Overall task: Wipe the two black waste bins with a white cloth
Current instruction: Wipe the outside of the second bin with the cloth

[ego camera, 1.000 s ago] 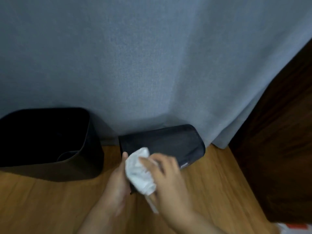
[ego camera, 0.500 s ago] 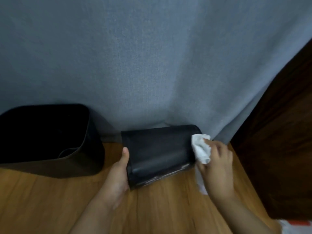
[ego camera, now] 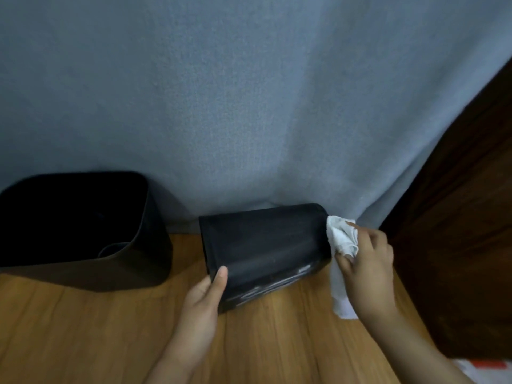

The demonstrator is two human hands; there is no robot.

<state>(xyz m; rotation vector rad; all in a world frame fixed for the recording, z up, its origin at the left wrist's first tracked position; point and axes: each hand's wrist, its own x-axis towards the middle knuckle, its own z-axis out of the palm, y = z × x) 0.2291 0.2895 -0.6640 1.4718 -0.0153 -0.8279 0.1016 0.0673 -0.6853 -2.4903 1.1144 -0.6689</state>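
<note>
My left hand (ego camera: 206, 293) gripped tipped bin (ego camera: 263, 245) rim; right hand (ego camera: 365, 261) clutched white cloth (ego camera: 342, 239) against base. Needed firm, overlapping strokes.

Both waste bins are black: the upright bin (ego camera: 83, 225) matt and dark inside, the tipped-over bin (ego camera: 263, 245) with pale glints along its lower side. The cloth (ego camera: 342, 239) at that bin's right end is white. The surface beneath is warm brown wood grain (ego camera: 83, 336). The curtain (ego camera: 249, 106) behind is plain grey-blue; right of it stands dark brown wood (ego camera: 457, 217).
</note>
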